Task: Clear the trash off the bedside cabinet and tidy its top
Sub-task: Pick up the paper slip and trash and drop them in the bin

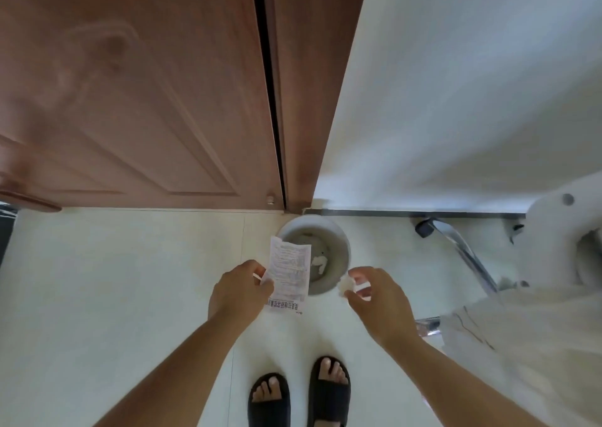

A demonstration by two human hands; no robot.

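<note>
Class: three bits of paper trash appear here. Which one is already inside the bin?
The crumpled white scrap lying in the bin; the other two are in the hands.

Left hand (241, 288): forearm bare, reaching forward and down, thumb and fingers pinched shut on a printed paper slip (290, 275).
Right hand (378, 299): held level alongside, fingertips pinched on a small white wad (346, 284).
Feet: in black slides (329, 390), standing.

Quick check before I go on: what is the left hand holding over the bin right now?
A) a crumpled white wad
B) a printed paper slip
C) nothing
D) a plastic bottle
B: the left hand pinches a printed paper slip by its edge, over the near rim of the round bin; the small white crumpled wad is in the right hand.
</note>
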